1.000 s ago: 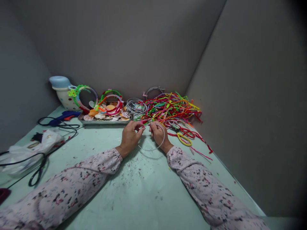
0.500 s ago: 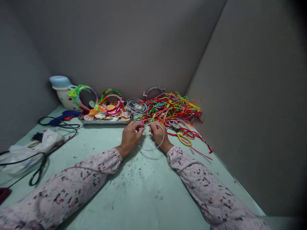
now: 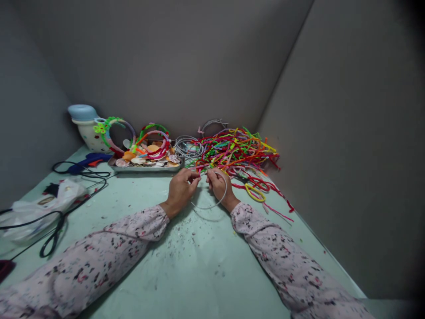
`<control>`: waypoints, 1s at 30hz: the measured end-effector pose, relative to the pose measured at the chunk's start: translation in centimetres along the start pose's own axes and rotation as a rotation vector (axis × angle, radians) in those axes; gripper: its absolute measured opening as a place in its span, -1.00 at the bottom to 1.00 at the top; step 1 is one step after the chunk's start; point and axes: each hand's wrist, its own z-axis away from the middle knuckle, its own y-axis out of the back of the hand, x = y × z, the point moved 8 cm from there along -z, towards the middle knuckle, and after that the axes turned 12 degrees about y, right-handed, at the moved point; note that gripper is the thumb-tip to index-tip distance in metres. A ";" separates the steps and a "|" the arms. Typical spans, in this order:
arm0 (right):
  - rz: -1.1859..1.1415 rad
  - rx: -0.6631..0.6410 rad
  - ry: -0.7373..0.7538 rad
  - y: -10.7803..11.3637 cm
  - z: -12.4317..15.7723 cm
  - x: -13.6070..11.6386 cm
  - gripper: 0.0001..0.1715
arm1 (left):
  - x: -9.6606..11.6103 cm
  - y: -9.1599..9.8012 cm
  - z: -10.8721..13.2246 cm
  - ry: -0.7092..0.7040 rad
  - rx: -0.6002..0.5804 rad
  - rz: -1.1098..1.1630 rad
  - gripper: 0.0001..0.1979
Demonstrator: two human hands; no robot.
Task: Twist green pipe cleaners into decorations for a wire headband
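Observation:
Both my hands meet over the green table, just in front of a heap of coloured pipe cleaners. My left hand is closed in a pinch on one end of a thin grey wire headband. My right hand is closed round the other part of the same band, which curves below my right wrist. A pink pipe cleaner end seems to lie between my fingertips, too small to make out clearly.
A metal tray of shells and decorated headbands sits at the back. Left of it lie a blue glue gun, black cables, scissors and a plastic bag. A yellow loop lies right. Grey walls close in.

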 end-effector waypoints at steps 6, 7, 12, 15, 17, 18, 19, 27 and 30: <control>0.025 -0.008 0.000 0.0 0.1 0.2 -0.62 | 0.0 0.0 0.0 0.001 -0.010 0.004 -0.91; 0.031 -0.009 0.003 0.0 0.1 0.2 -0.62 | 0.1 0.0 0.0 0.000 -0.012 0.004 -0.91; 0.045 -0.015 0.015 0.0 0.0 0.0 -0.61 | 0.2 -0.1 0.0 -0.001 -0.032 -0.002 -0.92; 0.049 -0.022 0.005 0.0 0.1 -0.1 -0.61 | 0.2 -0.3 0.0 0.001 -0.049 -0.021 -0.93; 0.050 -0.024 0.000 0.0 0.1 0.0 -0.60 | 0.2 -0.4 0.0 0.000 -0.054 -0.036 -0.93; 0.049 -0.026 -0.002 0.0 0.1 0.0 -0.59 | 0.3 -0.5 0.0 -0.002 -0.056 -0.042 -0.92; 0.047 -0.025 -0.005 0.0 0.1 0.0 -0.59 | 0.3 -0.5 0.0 -0.004 -0.057 -0.046 -0.92; 0.023 -0.033 -0.007 -0.1 0.1 0.0 -0.60 | 0.4 -0.7 0.1 0.005 -0.089 -0.092 -0.92; 0.035 -0.033 -0.006 -0.2 0.2 0.0 -0.60 | 0.4 -0.8 0.2 0.005 -0.098 -0.112 -0.92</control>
